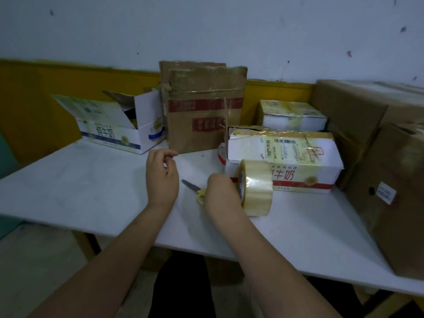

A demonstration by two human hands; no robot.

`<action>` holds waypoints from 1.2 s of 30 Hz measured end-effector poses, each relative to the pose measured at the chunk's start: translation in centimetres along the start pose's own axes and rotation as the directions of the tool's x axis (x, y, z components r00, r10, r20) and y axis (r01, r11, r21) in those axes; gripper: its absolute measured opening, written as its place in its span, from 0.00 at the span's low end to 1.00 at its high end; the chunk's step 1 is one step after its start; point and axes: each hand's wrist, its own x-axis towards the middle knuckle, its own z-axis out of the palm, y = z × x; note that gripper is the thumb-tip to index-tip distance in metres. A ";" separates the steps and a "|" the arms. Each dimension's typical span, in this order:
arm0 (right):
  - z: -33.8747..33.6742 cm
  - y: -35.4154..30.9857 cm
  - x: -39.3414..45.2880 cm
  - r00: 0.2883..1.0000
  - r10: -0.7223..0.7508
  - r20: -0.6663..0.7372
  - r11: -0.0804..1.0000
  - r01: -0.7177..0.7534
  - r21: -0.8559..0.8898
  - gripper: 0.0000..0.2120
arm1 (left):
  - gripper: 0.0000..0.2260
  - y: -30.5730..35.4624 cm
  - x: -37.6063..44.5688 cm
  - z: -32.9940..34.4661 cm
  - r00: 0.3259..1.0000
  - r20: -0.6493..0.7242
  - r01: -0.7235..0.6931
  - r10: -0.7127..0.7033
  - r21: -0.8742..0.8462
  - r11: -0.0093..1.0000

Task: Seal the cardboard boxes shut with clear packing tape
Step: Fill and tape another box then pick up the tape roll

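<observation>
A roll of clear packing tape (257,188) stands on edge on the white table (91,191), and my right hand (221,193) grips its left side. Behind the roll lies a white milk carton box (284,154) with a shipping label and old tape on top. My left hand (161,177) hovers over the table to the left, its fingers loosely curled and holding nothing. Scissors with a yellow handle (195,190) lie on the table between my hands, the handle partly hidden by my right hand.
An open white milk box (114,127) sits at the back left. A worn brown carton (202,111) stands upright at the back centre. A small taped white box (293,115) lies behind the milk carton box. Large brown cartons (378,145) crowd the right side.
</observation>
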 end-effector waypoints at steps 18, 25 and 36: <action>-6.8 13.9 8.9 0.918 0.047 -0.394 0.902 0.130 0.411 0.09 | 0.39 14.2 -4.5 6.8 0.431 0.662 0.871 -0.613 -0.127 0.475; -5.5 14.6 10.4 0.926 0.028 -0.375 0.864 0.167 0.475 0.15 | 0.25 14.4 -3.7 6.7 0.330 0.745 0.891 -0.579 -0.043 0.452; -4.6 14.6 11.3 0.910 0.039 -0.413 0.929 0.119 0.351 0.18 | 0.12 16.4 -4.1 6.4 0.247 0.785 0.928 -0.568 -0.022 0.372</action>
